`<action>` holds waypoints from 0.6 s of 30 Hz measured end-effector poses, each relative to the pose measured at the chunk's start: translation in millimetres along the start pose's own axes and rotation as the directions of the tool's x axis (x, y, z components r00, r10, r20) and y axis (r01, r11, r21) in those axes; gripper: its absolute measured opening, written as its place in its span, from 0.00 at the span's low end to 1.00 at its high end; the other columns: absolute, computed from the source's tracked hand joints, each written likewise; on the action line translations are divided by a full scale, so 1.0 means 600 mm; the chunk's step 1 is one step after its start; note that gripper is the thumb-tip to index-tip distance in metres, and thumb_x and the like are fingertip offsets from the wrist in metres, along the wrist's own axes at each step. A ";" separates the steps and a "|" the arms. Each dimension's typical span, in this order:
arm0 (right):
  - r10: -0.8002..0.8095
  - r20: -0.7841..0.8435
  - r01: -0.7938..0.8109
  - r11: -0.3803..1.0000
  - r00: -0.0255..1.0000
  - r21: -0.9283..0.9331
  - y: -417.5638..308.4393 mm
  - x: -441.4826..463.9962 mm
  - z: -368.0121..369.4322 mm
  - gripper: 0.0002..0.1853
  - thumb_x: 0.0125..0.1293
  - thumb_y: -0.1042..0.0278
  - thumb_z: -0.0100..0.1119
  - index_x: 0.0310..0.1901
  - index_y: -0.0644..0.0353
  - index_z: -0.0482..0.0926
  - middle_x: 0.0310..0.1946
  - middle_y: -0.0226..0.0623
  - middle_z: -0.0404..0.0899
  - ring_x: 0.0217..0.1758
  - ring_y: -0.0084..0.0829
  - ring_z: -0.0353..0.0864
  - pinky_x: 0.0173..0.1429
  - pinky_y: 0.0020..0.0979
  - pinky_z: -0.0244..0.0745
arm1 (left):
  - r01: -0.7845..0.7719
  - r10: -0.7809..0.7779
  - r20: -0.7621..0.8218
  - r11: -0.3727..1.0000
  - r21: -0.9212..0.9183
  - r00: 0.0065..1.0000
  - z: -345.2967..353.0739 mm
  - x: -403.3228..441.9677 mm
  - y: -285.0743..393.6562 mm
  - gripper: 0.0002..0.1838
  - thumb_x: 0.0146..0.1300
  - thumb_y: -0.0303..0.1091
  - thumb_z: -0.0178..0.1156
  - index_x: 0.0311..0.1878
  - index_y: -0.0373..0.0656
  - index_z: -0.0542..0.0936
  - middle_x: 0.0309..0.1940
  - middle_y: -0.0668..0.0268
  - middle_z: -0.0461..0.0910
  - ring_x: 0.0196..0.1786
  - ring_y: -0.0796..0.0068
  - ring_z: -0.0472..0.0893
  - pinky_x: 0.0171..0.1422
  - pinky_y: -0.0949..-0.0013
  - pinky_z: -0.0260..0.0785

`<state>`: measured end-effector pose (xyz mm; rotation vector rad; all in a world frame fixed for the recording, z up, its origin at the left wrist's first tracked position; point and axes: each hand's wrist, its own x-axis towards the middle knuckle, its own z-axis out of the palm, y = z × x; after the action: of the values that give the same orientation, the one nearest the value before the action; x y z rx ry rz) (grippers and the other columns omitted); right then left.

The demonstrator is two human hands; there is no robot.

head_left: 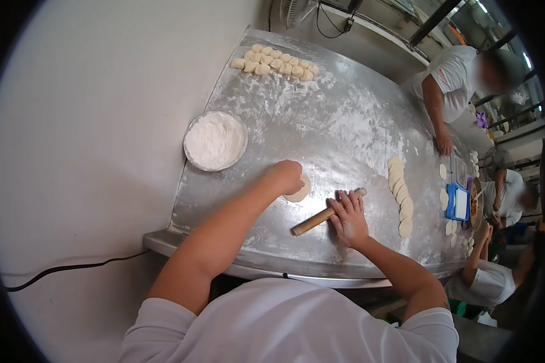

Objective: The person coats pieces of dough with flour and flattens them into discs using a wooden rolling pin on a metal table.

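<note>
Fingers of the left hand [287, 177] curl over the edge of a flat dough round [298, 190] on the table [266, 236] — whether they pinch it, I cannot tell. The right hand [348, 216] rests spread on the rolling pin [312, 223], near the round. Rolling out seems in hand; another pass would call for turning the round evenly. Overlapping discs [401, 192] lie farther right.

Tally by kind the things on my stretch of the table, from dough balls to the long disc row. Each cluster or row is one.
Rolling pin under right hand: 1
Dough disc at left hand: 1
Bowl of flour: 1
Cluster of dough balls: 1
Row of overlapping discs: 1
Total: 5
</note>
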<state>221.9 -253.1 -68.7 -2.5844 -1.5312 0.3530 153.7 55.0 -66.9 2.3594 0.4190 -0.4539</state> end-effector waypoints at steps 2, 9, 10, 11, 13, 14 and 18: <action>-0.046 0.005 0.046 0.997 0.999 -0.060 0.001 0.029 -0.001 0.30 0.82 0.47 0.50 0.80 0.48 0.70 0.85 0.50 0.59 0.88 0.61 0.54 0.88 0.68 0.42 | 0.035 -0.035 0.042 0.999 -0.015 0.999 0.012 0.020 -0.011 0.23 0.65 0.42 0.75 0.60 0.40 0.88 0.58 0.47 0.88 0.60 0.47 0.87 0.64 0.53 0.79; 0.166 -0.270 -0.166 0.986 0.948 0.021 -0.077 0.342 0.002 0.37 0.82 0.46 0.50 0.83 0.60 0.63 0.86 0.55 0.56 0.89 0.56 0.54 0.88 0.65 0.46 | 0.079 -0.079 -0.003 0.996 -0.036 0.997 -0.012 -0.003 0.001 0.19 0.70 0.45 0.69 0.49 0.37 0.90 0.49 0.41 0.89 0.55 0.44 0.88 0.59 0.49 0.80; 0.215 -0.331 -0.198 0.976 0.919 0.085 -0.080 0.362 0.008 0.37 0.82 0.47 0.50 0.82 0.62 0.63 0.86 0.56 0.57 0.89 0.56 0.54 0.87 0.65 0.47 | 0.089 -0.094 -0.080 0.994 -0.064 0.992 -0.006 -0.005 0.000 0.19 0.72 0.45 0.68 0.47 0.36 0.90 0.48 0.41 0.89 0.54 0.43 0.88 0.58 0.48 0.79; 0.235 -0.328 -0.184 0.966 0.915 0.179 -0.081 0.359 0.012 0.36 0.82 0.47 0.51 0.81 0.63 0.65 0.85 0.56 0.58 0.88 0.56 0.56 0.87 0.64 0.48 | 0.075 -0.080 -0.065 0.994 -0.082 0.995 -0.006 -0.007 -0.004 0.19 0.72 0.45 0.67 0.47 0.36 0.90 0.47 0.41 0.89 0.53 0.43 0.88 0.57 0.49 0.80; 0.272 -0.329 -0.150 0.924 0.904 0.352 -0.073 0.345 0.013 0.34 0.82 0.48 0.51 0.78 0.65 0.68 0.84 0.57 0.61 0.86 0.56 0.59 0.86 0.63 0.51 | 0.034 -0.040 -0.046 0.992 -0.120 0.998 -0.006 0.004 -0.019 0.18 0.73 0.44 0.67 0.48 0.35 0.90 0.46 0.41 0.89 0.49 0.44 0.89 0.54 0.49 0.80; 0.225 -0.321 -0.132 0.949 0.920 0.287 -0.066 0.309 0.016 0.32 0.81 0.50 0.52 0.77 0.65 0.71 0.83 0.57 0.62 0.85 0.56 0.61 0.86 0.64 0.51 | 0.012 -0.018 -0.042 0.990 -0.141 0.999 -0.007 0.010 -0.025 0.18 0.73 0.43 0.67 0.48 0.34 0.89 0.46 0.41 0.89 0.48 0.45 0.90 0.53 0.49 0.80; 0.063 -0.163 -0.057 0.998 0.985 0.040 -0.025 0.079 0.028 0.28 0.79 0.53 0.54 0.75 0.57 0.75 0.80 0.51 0.66 0.84 0.64 0.58 0.87 0.65 0.42 | 0.013 0.010 0.058 0.925 -0.381 0.998 0.008 0.025 -0.051 0.18 0.70 0.40 0.69 0.51 0.32 0.89 0.43 0.44 0.90 0.47 0.53 0.91 0.53 0.54 0.81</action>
<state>226.7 -204.4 -88.2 -2.5650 -1.3820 0.1653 153.1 76.0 -94.0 1.9637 0.4384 -0.4001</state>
